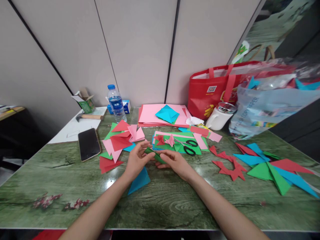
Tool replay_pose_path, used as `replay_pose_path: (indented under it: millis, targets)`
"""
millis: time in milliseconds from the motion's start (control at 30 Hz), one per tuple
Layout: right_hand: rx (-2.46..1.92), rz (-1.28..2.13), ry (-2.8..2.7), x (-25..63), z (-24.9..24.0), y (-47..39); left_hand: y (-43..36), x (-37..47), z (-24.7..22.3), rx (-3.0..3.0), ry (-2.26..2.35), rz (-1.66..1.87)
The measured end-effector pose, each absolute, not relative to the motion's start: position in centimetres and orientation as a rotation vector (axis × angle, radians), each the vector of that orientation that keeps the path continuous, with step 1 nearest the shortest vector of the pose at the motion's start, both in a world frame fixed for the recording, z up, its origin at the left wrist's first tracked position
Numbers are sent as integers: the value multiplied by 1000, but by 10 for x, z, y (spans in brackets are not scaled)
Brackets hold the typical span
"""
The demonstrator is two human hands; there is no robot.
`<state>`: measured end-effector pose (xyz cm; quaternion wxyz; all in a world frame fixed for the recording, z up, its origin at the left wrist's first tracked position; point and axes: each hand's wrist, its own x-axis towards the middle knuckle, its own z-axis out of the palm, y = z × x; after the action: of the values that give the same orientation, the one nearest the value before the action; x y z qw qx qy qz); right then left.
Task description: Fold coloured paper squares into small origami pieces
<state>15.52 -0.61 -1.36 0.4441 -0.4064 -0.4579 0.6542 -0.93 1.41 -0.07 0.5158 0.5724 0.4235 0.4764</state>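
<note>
Head view: pinches a folded green paper (156, 156) with both left hand (137, 158) and right hand (176, 162), clamped on opposite ends and near each other, just above the middle of a green, marble-patterned table (175, 213). Appears creased lengthwise, though hard to tell with so much covered. Has a blue paper triangle (140, 181) lying partly beneath the left hand. Shows, just beyond, black-handled scissors (185, 144) on a stack of coloured sheets (183, 136), close to a small red folded piece (159, 140) and a pink one (170, 140). Includes, to the left, a loose pile of folded papers (121, 141), a smartphone (89, 145), a wooden-handled hammer (91, 116) and a water bottle (116, 105). Displays, to the right, a red zigzag paper ring (233, 174) beside overlapping green, blue and red folded pieces (261, 171). Shows, farther back, pink sheets (148, 115) under a blue folded paper (167, 114), then a white mug (218, 119) between a red tote bag (200, 95) and a filled plastic bag (265, 110).
</note>
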Motion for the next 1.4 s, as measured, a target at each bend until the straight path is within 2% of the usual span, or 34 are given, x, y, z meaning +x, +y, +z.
replay_pose_path:
  millis: [233,433,600,767,967,1100,1400]
  targets:
    - [-1042,1439,-1270,153,-16,-6,11,-7,0,1387,1012,1183]
    - [-1068,1391,-1006,158,-18,-2,6,-7,5,1455,877,1175]
    - [-1027,1389,-976,159,-13,-4,8,-10,5,1612,967,1133]
    - [-1090,1329,-1091,160,-16,-4,14,-15,8,1732,1090,1012]
    - [-1218,1067,-1262,166,-17,-2,16,-19,7,1860,825,846]
    - [-1206,944,-1363,168,-15,-2,17,-19,0,1920,810,846]
    - [-1200,891,-1444,165,-16,-4,16,-18,2,1853,875,908]
